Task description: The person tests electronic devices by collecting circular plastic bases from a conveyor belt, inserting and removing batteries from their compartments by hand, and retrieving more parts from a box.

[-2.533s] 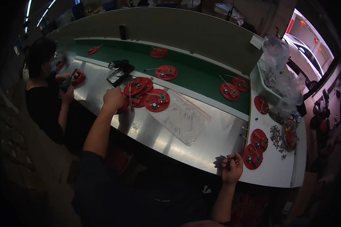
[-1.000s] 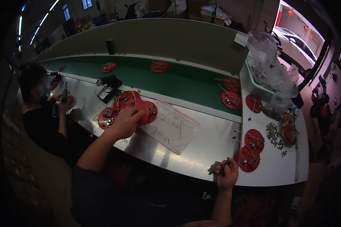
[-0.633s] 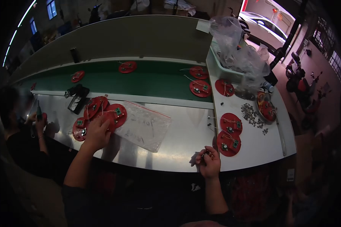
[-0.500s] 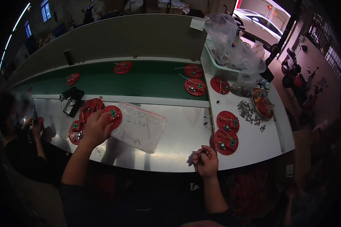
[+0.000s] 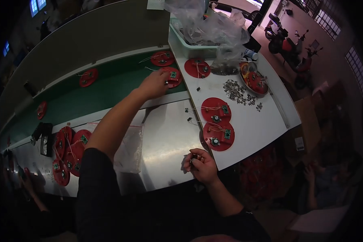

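My left hand (image 5: 153,85) reaches over the green belt, its fingers bent over the left edge of a red disc (image 5: 174,82) that carries a small green circuit board and wires. Beside that one, farther back, lies another red disc (image 5: 162,58). Near the front edge of the table, my right hand (image 5: 203,167) is curled palm up around several small parts (image 5: 196,156), too small to make out. To its upper right, two red discs with boards and wires overlap: an upper red disc (image 5: 207,105) and a lower red disc (image 5: 213,146).
Several wired red discs (image 5: 74,155) lie piled at left, by a black box (image 5: 46,141) and a plastic bag (image 5: 130,151). Loose metal parts (image 5: 234,90) are spread near a bowl (image 5: 246,82). A pale green bin (image 5: 193,49) stands behind. A co-worker's hand (image 5: 27,181) is at far left.
My left hand has left the piled discs at left and moved right and away from me to a disc on the belt. My right hand stays curled; the view has turned right.
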Demonstrator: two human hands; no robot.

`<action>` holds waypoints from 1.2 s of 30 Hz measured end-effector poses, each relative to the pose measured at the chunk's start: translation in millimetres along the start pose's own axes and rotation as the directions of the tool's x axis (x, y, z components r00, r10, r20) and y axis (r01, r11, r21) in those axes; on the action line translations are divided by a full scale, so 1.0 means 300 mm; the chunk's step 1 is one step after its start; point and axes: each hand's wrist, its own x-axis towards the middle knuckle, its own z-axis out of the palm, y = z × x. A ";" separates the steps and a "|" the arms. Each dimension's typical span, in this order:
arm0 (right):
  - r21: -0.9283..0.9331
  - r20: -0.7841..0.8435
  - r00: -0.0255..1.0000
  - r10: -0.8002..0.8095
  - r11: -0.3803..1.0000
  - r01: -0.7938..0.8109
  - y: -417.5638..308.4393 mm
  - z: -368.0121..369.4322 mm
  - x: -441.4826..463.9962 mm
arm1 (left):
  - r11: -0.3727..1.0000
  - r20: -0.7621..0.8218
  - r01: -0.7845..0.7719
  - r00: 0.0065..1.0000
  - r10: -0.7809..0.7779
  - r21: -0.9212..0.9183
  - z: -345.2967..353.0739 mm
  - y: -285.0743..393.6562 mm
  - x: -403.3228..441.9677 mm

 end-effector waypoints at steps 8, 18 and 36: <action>0.023 0.018 1.000 0.021 1.000 -0.021 0.000 -0.012 0.003 | 0.999 0.099 -0.046 0.994 0.045 0.010 0.141 -0.108 0.275; 0.000 -0.074 0.995 -0.070 0.998 0.071 0.007 -0.008 -0.001 | 0.983 -0.021 -0.044 0.999 0.048 0.176 -0.014 -0.044 0.083; 0.000 -0.046 0.997 -0.069 0.998 0.069 -0.004 0.010 0.006 | 0.686 0.055 0.563 0.753 -0.655 0.461 -0.384 -0.301 -0.904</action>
